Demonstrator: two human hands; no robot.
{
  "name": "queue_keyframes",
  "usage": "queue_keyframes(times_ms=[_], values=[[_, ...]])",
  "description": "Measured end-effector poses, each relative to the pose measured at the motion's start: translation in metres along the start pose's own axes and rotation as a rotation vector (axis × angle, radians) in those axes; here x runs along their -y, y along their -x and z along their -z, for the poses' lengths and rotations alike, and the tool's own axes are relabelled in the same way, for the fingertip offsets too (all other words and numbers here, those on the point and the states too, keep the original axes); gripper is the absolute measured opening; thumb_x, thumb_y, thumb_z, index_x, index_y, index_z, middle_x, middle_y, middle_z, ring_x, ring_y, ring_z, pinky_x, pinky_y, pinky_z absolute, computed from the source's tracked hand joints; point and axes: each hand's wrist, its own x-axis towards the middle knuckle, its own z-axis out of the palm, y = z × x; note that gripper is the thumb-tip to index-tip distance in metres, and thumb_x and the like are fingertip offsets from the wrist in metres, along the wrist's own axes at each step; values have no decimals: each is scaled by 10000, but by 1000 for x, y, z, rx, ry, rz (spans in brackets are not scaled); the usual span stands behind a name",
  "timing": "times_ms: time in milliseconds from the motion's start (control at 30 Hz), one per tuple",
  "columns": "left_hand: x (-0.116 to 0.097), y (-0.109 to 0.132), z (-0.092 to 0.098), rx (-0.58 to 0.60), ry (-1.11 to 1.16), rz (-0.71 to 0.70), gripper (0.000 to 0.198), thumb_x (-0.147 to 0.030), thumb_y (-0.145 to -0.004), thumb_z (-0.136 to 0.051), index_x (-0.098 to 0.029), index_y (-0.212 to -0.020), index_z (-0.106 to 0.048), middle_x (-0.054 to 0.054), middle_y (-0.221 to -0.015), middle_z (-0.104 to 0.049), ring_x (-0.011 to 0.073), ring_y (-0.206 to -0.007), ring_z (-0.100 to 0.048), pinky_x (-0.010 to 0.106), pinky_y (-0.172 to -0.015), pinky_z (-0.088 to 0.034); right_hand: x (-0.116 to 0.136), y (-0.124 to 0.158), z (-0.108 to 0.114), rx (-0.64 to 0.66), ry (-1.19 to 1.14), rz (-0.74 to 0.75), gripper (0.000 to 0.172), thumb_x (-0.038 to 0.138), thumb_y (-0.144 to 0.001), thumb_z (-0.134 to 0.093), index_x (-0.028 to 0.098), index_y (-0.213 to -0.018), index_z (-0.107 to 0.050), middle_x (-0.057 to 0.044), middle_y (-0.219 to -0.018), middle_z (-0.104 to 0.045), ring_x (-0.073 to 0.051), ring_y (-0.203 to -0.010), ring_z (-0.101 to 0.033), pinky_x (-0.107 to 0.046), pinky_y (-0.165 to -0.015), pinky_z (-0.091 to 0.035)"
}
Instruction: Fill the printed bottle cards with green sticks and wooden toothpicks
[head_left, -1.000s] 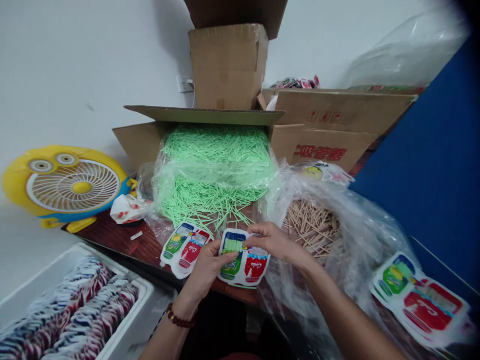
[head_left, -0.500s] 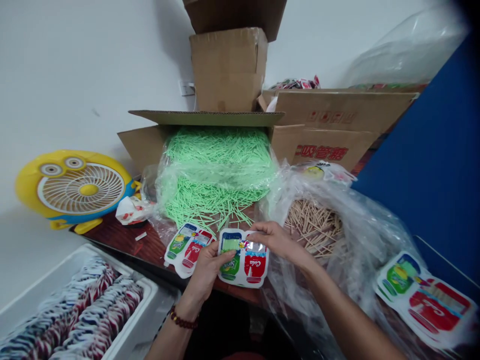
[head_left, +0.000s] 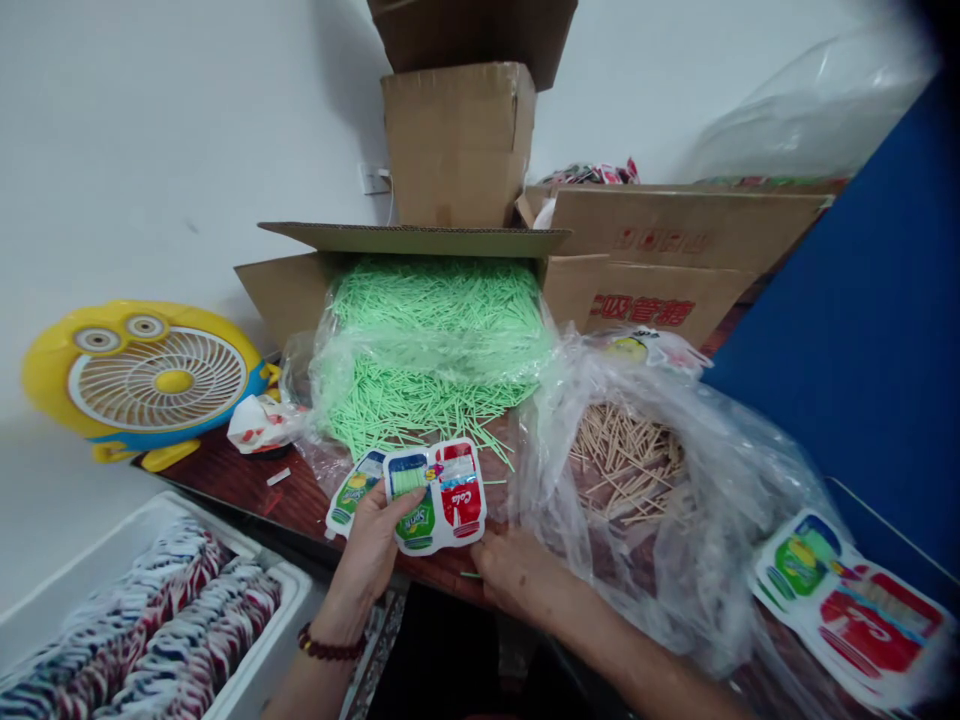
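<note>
My left hand (head_left: 369, 552) grips a double pouch (head_left: 436, 494) printed with a green bottle and a red bottle, thumb across its green half, which holds green sticks. A second printed pouch (head_left: 351, 491) lies just behind it on the dark wooden table (head_left: 247, 478). My right hand (head_left: 508, 567) rests low at the table's front edge below the pouch, fingers curled; what they hold, if anything, is hidden. A heap of green sticks (head_left: 431, 345) in clear plastic spills from an open carton. Tan wooden sticks (head_left: 624, 458) lie in a clear bag to the right.
A yellow cartoon desk fan (head_left: 142, 375) stands at the left. A white tray (head_left: 259, 655) of striped packets sits at the lower left. Cardboard boxes (head_left: 457, 140) are stacked at the wall. More printed pouches (head_left: 844, 600) lie at the lower right beside a blue panel (head_left: 855, 330).
My left hand has swung the pouch left and upright. My right hand has let go of its top edge and dropped to the table's front edge.
</note>
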Motion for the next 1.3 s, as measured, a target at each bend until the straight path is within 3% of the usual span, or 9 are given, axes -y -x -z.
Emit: queue_keyframes(times_ms=[133,267,433,533,633,700,867,1067,1300], values=[[1,1,0,-14,-23,-5,339,-182,-663,-792,-119,-980,-688,78,-856,-778,239,-736,-733,329,-703,-588,-29,-7,16,-47,-185,-165,85,121,-642,-601,176,-682,-651,-33,-686,-678,-178,-639,-601,-248,-563,-389],[-4,4,0,-24,-20,-28,295,-189,-673,-785,-136,-949,-697,69,-863,-778,240,-749,-731,326,-700,-582,-62,-23,44,-219,-332,-264,103,133,-732,-530,166,-730,-627,15,-589,-606,-125,-561,-554,-217,-522,-373],[0,12,-12,95,-157,92,246,-221,-668,-788,-122,-878,-707,84,-786,-775,247,-668,-724,331,-652,-573,-60,-30,78,-395,-484,-230,266,323,-916,-407,183,-1048,-591,-31,-880,-666,-134,-696,-605,-227,-555,-431],[9,14,-22,167,-203,115,212,-220,-683,-772,-125,-858,-698,80,-773,-771,235,-653,-717,315,-644,-565,-46,-14,91,-333,-638,-48,253,358,-895,-498,211,-1068,-610,-29,-977,-662,-146,-824,-608,-236,-654,-452],[16,16,-32,217,-234,139,240,-222,-686,-766,-134,-895,-685,76,-800,-768,225,-678,-714,304,-668,-560,-36,8,92,-222,-606,-5,123,308,-831,-610,200,-866,-658,8,-782,-648,-127,-710,-568,-217,-602,-405],[20,18,-39,249,-257,159,262,-230,-689,-766,-139,-916,-673,75,-825,-766,225,-700,-712,300,-673,-558,-33,19,87,-257,-537,-43,123,291,-840,-599,193,-782,-644,23,-689,-607,-111,-638,-518,-212,-557,-359],[24,26,-58,269,-277,185,355,-228,-669,-795,-167,-990,-656,69,-949,-754,210,-733,-703,292,-677,-555,-35,34,77,-313,-521,-59,113,260,-854,-580,194,-775,-627,26,-701,-595,-111,-652,-506,-215,-573,-339],[31,29,-64,293,-383,125,169,-248,-680,-783,-148,-781,-692,19,-719,-737,173,-626,-664,243,-602,-525,-35,48,77,-339,-559,-78,120,248,-845,-598,188,-745,-625,35,-677,-595,-103,-626,-497,-206,-555,-316],[42,29,-70,351,-445,160,158,-254,-666,-786,-140,-716,-689,15,-670,-720,155,-575,-630,221,-564,-499,-41,66,70,-421,-506,-111,248,320,-854,-609,172,-655,-599,46,-592,-526,-93,-572,-465,-204,-536,-301]])
